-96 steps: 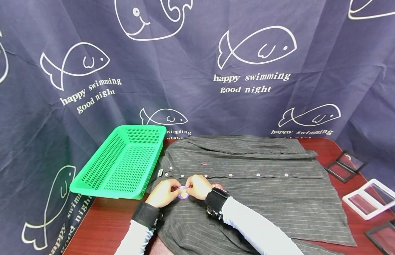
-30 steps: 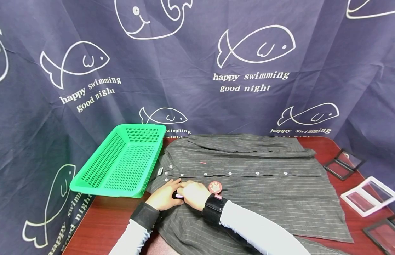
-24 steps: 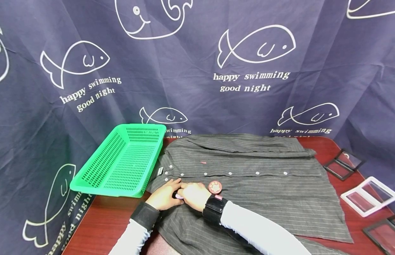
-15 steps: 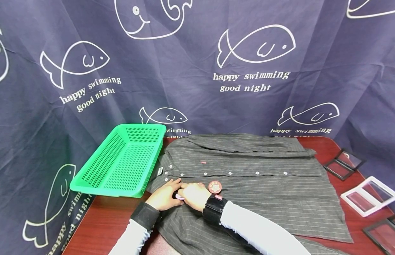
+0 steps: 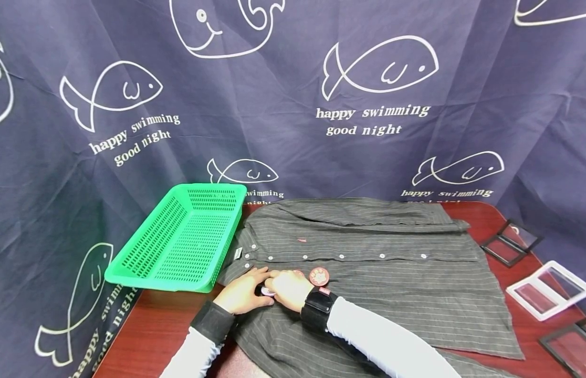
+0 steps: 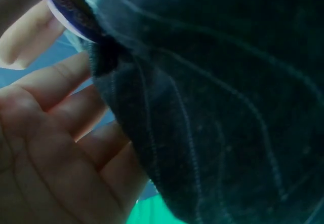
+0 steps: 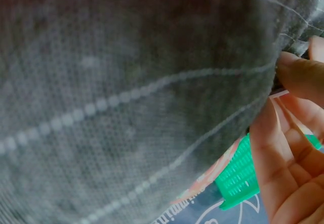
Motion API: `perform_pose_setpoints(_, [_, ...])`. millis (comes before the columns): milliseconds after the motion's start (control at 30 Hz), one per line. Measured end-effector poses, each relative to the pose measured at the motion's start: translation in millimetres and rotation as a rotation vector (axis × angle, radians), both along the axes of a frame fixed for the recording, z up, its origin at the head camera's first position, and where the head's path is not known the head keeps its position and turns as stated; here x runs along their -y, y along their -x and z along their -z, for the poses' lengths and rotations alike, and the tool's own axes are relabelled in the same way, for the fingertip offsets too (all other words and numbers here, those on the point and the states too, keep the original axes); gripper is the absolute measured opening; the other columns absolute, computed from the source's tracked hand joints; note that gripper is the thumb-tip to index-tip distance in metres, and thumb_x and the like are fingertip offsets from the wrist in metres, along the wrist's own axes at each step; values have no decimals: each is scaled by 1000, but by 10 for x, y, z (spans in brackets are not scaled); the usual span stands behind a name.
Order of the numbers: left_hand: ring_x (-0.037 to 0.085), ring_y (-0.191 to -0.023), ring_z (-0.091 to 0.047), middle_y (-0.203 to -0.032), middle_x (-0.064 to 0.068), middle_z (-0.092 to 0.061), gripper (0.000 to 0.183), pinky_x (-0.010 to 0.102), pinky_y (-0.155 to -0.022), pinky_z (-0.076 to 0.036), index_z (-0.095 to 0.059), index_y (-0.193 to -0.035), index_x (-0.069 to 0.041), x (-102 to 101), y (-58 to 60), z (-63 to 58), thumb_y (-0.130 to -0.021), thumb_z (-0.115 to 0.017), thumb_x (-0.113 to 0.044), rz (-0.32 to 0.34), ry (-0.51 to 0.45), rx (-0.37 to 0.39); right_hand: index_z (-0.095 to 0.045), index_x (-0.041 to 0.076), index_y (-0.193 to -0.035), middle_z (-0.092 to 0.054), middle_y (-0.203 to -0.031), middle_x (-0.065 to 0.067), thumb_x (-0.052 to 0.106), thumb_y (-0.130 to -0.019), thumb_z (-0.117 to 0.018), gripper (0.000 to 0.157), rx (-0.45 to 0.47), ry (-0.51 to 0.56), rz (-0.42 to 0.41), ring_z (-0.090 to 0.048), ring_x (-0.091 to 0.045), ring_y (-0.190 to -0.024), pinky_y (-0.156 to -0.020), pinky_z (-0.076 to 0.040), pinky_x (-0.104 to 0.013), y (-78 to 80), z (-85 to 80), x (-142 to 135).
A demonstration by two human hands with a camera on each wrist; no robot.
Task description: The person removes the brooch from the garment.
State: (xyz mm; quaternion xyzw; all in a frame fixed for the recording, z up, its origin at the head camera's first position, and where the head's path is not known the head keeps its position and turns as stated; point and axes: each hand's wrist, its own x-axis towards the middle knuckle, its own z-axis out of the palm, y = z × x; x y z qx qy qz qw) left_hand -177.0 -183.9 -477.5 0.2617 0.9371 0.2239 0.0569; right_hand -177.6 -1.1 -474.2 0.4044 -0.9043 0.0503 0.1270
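A dark pinstriped shirt lies spread on the table with its button placket running across. My left hand pinches a round purple-rimmed badge at the shirt's upper front; its other fingers reach behind a cloth fold in the left wrist view. My right hand curls over the badge's right side. In the right wrist view its thumb and finger meet at a cloth edge, the badge's thin rim between them. Most of the badge is hidden. A red badge sits beside my right wrist, another red one partly behind that hand.
A green basket stands at the left, against the shirt's collar end. Along the right edge lie a black-framed clear case, a white one and another black one. A printed curtain hangs behind the table.
Since the earliest frame the badge has gone from face-up to tilted between the hands. The right hand has turned over it, uncovering the red badge. Over the last second, the hands barely move.
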Motion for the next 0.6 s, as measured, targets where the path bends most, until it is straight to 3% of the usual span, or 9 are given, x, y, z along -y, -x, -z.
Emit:
perform_pose_setpoints(233, [32, -123, -59, -133, 18, -62, 49, 48, -102, -46, -63, -128, -4, -31, -91, -68, -90, -68, -34, -16, 7, -70, -69, 19, -87, -66, -89, 4, 21, -76, -79, 15, 4, 16, 5, -68, -16, -74, -57, -52, -30, 34, 33, 1])
perform_pose_setpoints(400, [28, -120, -62, -128, 12, -66, 44, 44, -100, -48, -66, -125, -9, -27, -89, -31, -90, -69, -35, -40, 17, -106, -67, 18, -83, -64, -85, 4, 19, -72, -81, 17, -7, 43, -19, -66, -15, -71, -55, -51, -30, 40, 29, -18])
perform_pose_setpoints(600, [18, -109, -68, -116, 1, -72, 34, 39, -92, -52, -70, -118, -17, -10, -56, 29, -89, -69, -35, -25, 7, -154, -64, 17, -77, -60, -80, 4, 18, -70, -82, 19, 28, 55, -55, -62, -12, -67, -56, -49, -27, 60, 6, -42])
